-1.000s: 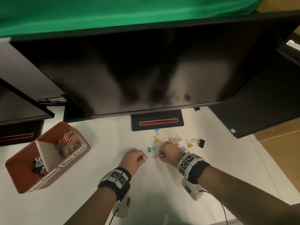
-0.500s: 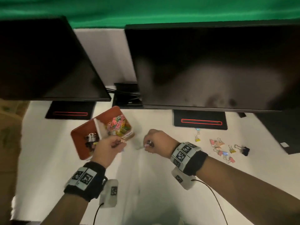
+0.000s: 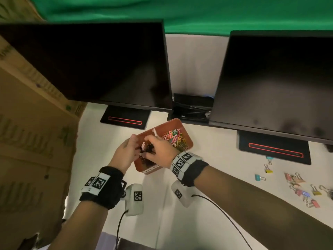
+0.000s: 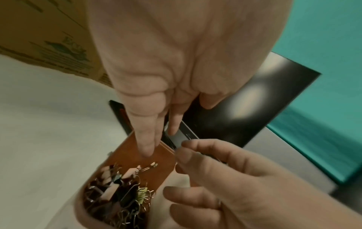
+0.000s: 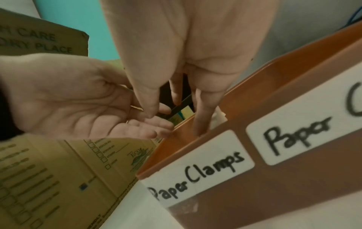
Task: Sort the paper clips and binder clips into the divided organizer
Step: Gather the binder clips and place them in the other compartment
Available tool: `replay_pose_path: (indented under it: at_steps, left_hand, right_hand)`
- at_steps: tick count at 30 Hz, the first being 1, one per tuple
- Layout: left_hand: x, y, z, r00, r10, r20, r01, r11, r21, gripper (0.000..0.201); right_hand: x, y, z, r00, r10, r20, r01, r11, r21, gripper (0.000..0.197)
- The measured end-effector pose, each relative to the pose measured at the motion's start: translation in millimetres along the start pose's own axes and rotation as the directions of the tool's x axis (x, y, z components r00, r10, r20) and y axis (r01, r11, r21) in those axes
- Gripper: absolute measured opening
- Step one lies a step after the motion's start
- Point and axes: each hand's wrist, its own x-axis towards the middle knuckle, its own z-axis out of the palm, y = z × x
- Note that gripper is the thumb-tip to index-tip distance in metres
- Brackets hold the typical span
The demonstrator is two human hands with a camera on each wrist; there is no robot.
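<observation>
Right hand (image 3: 158, 152) covers part of the organizer (image 3: 187, 139) near compartment, binder clips (image 3: 148, 150) there mostly hidden. Second label (image 5: 313, 131) cut off after "Paper C". Loose clips (image 3: 304, 192) far right blurred, outermost clipped by frame edge.

Both forearms reach forward, wrists strapped with marker bands. Left hand (image 3: 126, 152) palm up, fingers (image 5: 154, 122) loosely spread, holding nothing. Right hand (image 3: 159, 150) close beside it, fingers (image 5: 201, 108) extended downward, nothing pinched.

Two dark monitors (image 3: 100, 64), green backdrop (image 3: 180, 13), seemingly cardboard boxes (image 3: 32, 134)
</observation>
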Motion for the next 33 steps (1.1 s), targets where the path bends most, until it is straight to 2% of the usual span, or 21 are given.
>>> replay_pose_path:
  at_steps: [3,5,8,10,13,16,19,21,25,27,30,33]
  left_hand:
    - [-6.5,5.6,14.8,0.987,0.163,0.008,-0.163,0.979,0.126,0.042]
    - [-12.9,10.9,35.7,0.961,0.254,0.107,-0.271,0.942,0.198,0.037]
    - [-20.7,15.2,84.5,0.91,0.299,0.285,-0.374,0.891,0.257,0.019]
    - [-21.9,11.5,123.6,0.869,0.315,0.381,-0.438,0.849,0.296,0.008]
    - [-28.7,3.9,186.7,0.814,0.307,0.492,-0.512,0.779,0.361,0.017]
    - [-39.8,0.6,247.0,0.759,0.28,0.588,-0.574,0.713,0.403,0.031]
    - [-45.4,-8.7,299.5,0.707,0.267,0.655,-0.645,0.624,0.442,0.039]
    - [-45.7,-17.4,327.6,0.703,0.253,0.664,-0.665,0.566,0.488,0.043]
    - [-41.9,-32.3,362.2,0.713,0.161,0.682,-0.658,0.49,0.572,0.047]
    - [-39.8,-37.5,370.5,0.709,0.168,0.684,-0.662,0.491,0.566,0.042]
    - [-38.8,-41.2,374.0,0.725,0.201,0.659,-0.649,0.52,0.555,0.033]
    - [-38.9,-43.4,373.5,0.757,0.198,0.622,-0.604,0.575,0.552,0.032]
  right_hand:
    - [-28.7,21.5,-19.5,0.997,-0.074,-0.024,0.076,0.995,0.071,0.028]
    - [-55.8,48.8,-37.0,0.995,-0.083,-0.055,0.086,0.994,0.063,0.019]
    - [-107.9,99.6,-65.4,0.99,0.017,-0.139,-0.018,1.0,-0.005,0.018]
    - [-145.2,134.7,-82.8,0.973,0.145,-0.18,-0.154,0.987,-0.041,0.025]
    - [-199.8,182.0,-107.4,0.911,0.316,-0.267,-0.353,0.93,-0.105,0.033]
    - [-248.8,219.2,-127.9,0.828,0.421,-0.371,-0.498,0.856,-0.141,0.039]
    - [-286.5,246.1,-143.5,0.741,0.536,-0.405,-0.628,0.767,-0.133,0.055]
    - [-302.8,259.4,-152.5,0.716,0.587,-0.378,-0.667,0.736,-0.12,0.068]
    - [-311.7,276.3,-162.1,0.737,0.632,-0.242,-0.671,0.726,-0.149,0.086]
    - [-308.0,282.3,-161.6,0.757,0.627,-0.183,-0.652,0.737,-0.175,0.089]
    - [-298.8,288.4,-158.0,0.792,0.587,-0.17,-0.611,0.764,-0.206,0.08]
    - [-290.5,291.3,-158.6,0.838,0.518,-0.171,-0.545,0.815,-0.197,0.061]
